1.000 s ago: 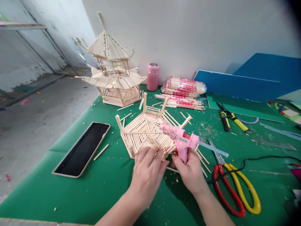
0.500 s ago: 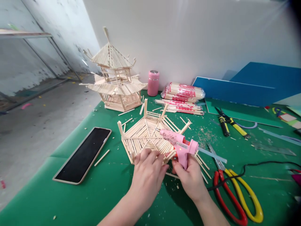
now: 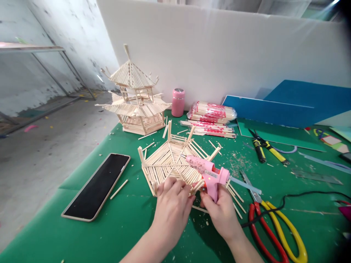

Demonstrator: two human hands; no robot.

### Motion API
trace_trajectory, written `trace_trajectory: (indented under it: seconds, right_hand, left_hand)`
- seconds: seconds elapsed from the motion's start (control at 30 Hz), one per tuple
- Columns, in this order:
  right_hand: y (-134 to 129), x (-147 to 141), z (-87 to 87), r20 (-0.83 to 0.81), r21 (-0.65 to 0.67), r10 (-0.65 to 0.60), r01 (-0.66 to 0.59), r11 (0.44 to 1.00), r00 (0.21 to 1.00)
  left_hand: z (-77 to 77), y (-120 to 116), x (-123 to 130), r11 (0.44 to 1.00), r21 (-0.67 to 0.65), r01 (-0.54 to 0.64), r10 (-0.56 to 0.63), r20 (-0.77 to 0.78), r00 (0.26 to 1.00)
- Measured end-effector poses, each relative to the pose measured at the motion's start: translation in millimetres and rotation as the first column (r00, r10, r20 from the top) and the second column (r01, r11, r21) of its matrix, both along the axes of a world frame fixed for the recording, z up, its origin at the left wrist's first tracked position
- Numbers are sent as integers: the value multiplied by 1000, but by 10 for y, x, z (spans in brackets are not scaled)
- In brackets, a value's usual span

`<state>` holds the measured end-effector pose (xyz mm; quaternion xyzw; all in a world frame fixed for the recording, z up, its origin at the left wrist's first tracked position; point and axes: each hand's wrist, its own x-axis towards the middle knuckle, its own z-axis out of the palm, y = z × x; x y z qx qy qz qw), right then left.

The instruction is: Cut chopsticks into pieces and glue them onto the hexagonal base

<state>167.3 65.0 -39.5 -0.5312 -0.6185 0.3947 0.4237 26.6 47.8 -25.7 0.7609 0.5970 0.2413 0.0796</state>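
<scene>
A six-sided base made of wooden sticks (image 3: 159,163), with short upright posts at its corners, lies on the green table. My left hand (image 3: 173,199) is closed over the near edge of this base, its fingertips hidden behind the knuckles. By its handle, my right hand (image 3: 221,208) grips a pink hot glue gun (image 3: 211,173). The gun's nozzle points left above the middle of the base, and a clear glue stick (image 3: 245,185) juts from its back end. Both hands are close together, next to a corner post.
Behind stands a stick pagoda (image 3: 133,109); near it are a pink flask (image 3: 178,103) and bundled sticks (image 3: 211,113). A phone (image 3: 95,186) lies left. Red-and-yellow scissors (image 3: 264,215), pliers (image 3: 267,146) and a black cord (image 3: 285,197) lie right. Blue boards (image 3: 274,109) lean behind.
The view has tipped up slightly, so things sit a little lower in the picture. Both hands and the glue gun keep nearly the same place at the base.
</scene>
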Motion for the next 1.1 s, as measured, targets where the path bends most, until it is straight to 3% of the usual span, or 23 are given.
trace_trajectory:
  seconds: [1.1]
  right_hand:
    - [15,8,18,12,2,-12,12,1000,1000]
  left_hand:
    - [42,98,-19,997,-55,61,-60,28,998]
